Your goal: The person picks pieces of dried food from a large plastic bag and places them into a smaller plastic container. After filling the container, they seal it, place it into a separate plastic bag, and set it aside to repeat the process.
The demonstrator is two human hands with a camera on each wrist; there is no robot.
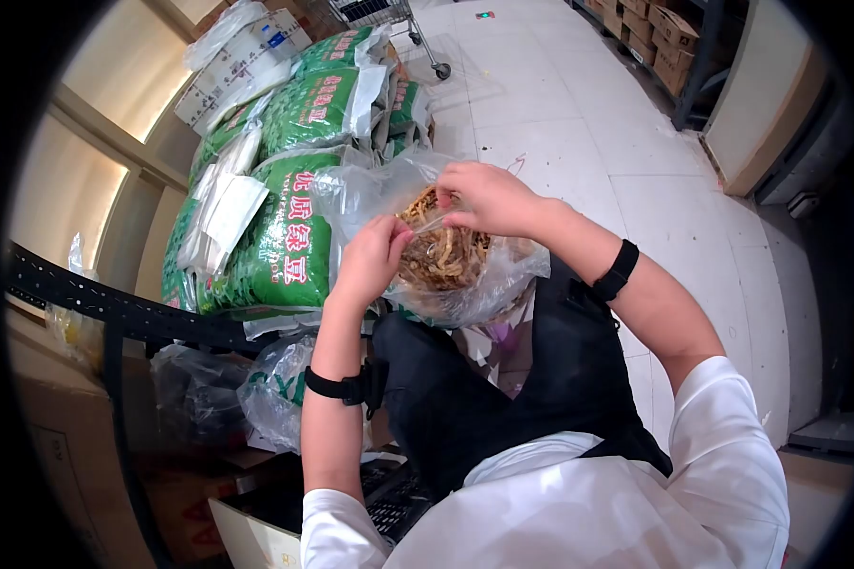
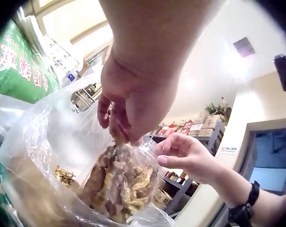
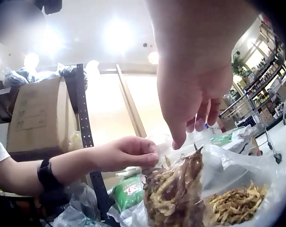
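A small clear bag of brown dried strips [image 2: 121,182] hangs above a large open plastic bag [image 1: 351,194] that holds more loose dried strips [image 3: 237,203]. The left hand [image 1: 370,254] pinches the small bag's top edge between thumb and fingers. At the other side of that edge is the right hand [image 1: 491,199], its fingers bent and its thumb near the plastic; in the right wrist view its fingers [image 3: 200,124] hang apart from the thumb, beside the bag's top. The person's legs are on either side below the large bag.
Green printed sacks [image 1: 289,228] are stacked at the left, with white sheets on them. A black perforated metal rail [image 1: 152,313] runs below. A cart [image 1: 389,19] stands at the back on the tiled floor [image 1: 626,152]; shelves with boxes [image 1: 669,47] are at upper right.
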